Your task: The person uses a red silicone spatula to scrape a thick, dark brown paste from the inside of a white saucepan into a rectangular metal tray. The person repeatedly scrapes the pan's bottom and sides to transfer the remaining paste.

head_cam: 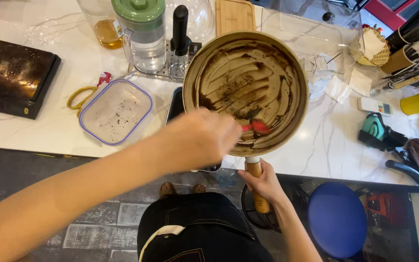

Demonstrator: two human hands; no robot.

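Note:
A round pan (287,63) with dark brown smears inside is tilted up over the white marble counter (64,121). My right hand (264,183) grips its wooden handle (256,187) below the pan. My left hand (204,138), blurred, is shut on a red spatula (257,127) whose tip presses against the lower inside of the pan. A dark rectangular scale or tray (174,104) lies under the pan, mostly hidden.
A clear lidded container (116,111) with specks lies left of the pan. A green-lidded jug (142,34), a black stovetop block (15,77), a wooden board (234,14), paper scraps (338,87) and a utensil holder (403,56) crowd the counter. A blue stool (338,218) stands below right.

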